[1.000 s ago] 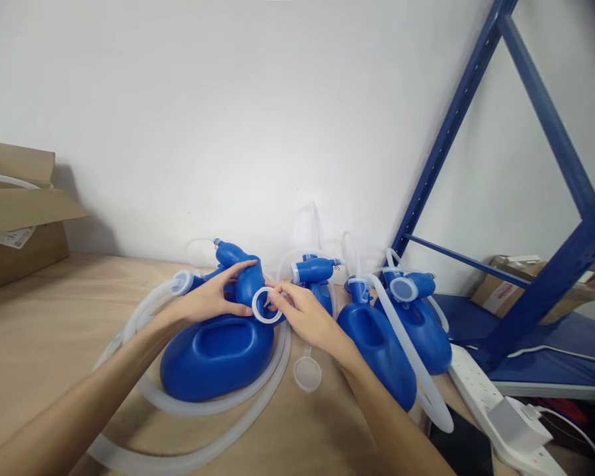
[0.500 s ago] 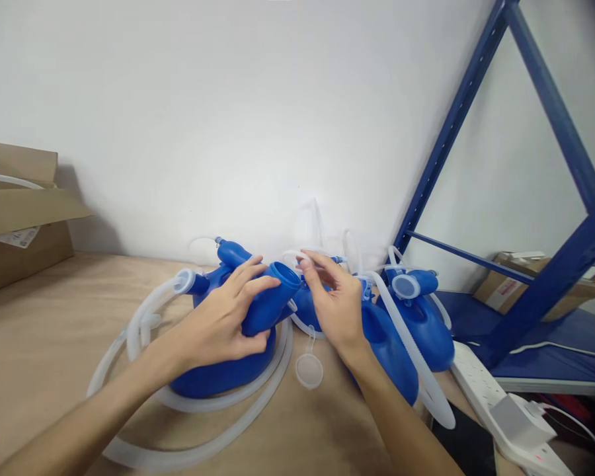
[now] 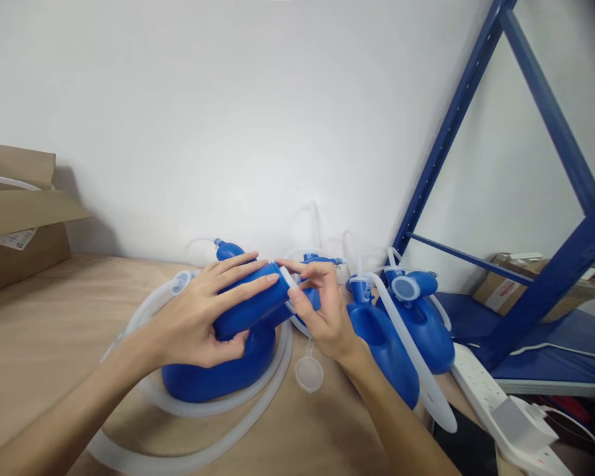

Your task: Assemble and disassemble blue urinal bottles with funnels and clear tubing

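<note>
My left hand (image 3: 203, 314) is wrapped over a blue cylindrical part (image 3: 252, 305), tilted with its round end facing right. Between its thumb and fingers, my right hand (image 3: 322, 304) grips a whitish ring or cap (image 3: 288, 277) against that end. Beneath my left hand lies a blue bottle (image 3: 213, 380), with a translucent hose (image 3: 238, 433) curving around it. A clear round lid (image 3: 309, 374) on a thin strap rests on the table just below my right hand. Further blue bottles (image 3: 387, 357) with hoses stand to the right.
An open cardboard box (image 3: 24, 254) sits at the left on the brown table (image 3: 34, 330). At the right are a white power strip (image 3: 480, 390), a dark flat object (image 3: 469, 443) and a blue metal shelf (image 3: 550, 330) holding another carton (image 3: 506, 291).
The blue cylindrical part has turned more level and its open end is now covered by the whitish piece. My right hand has come down and left onto that end.
</note>
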A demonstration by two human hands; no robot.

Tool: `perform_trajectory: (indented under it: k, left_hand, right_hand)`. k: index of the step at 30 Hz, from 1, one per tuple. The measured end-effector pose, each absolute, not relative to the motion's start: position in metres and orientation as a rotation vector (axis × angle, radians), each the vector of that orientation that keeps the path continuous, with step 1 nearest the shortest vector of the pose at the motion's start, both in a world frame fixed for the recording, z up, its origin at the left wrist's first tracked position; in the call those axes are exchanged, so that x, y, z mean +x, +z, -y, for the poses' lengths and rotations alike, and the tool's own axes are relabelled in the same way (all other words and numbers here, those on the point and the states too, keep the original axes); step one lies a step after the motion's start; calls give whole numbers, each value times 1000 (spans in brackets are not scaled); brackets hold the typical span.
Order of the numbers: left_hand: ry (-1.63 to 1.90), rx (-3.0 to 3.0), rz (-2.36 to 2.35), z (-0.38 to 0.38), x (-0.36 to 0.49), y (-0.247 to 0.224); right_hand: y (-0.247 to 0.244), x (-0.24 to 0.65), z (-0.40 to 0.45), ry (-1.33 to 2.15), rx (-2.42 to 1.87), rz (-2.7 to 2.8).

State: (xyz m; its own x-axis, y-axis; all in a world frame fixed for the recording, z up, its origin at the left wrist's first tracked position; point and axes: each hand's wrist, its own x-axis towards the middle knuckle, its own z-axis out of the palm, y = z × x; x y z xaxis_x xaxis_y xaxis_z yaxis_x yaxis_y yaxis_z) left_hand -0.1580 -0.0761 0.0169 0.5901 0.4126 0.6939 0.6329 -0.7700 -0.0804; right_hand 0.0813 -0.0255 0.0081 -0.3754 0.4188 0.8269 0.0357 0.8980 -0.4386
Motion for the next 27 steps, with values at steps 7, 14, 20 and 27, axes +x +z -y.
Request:
perform_trajectory:
  k: [7,14,20,27]
  left_hand:
    - [-985,-2593,860,80,-159,16]
    - [-1042,-2505,806,79,-160,16]
    - [-1020,-2480,775,78,-159,15]
    - [-1048,-2447,791,85,-151,26]
  right_hand:
    - [1,71,29,589,-331,1976]
    - [-3,61,33,821,-421,1918]
    - [1,61,38,901,-461,1955]
    - [9,66,37,800,-414,1941]
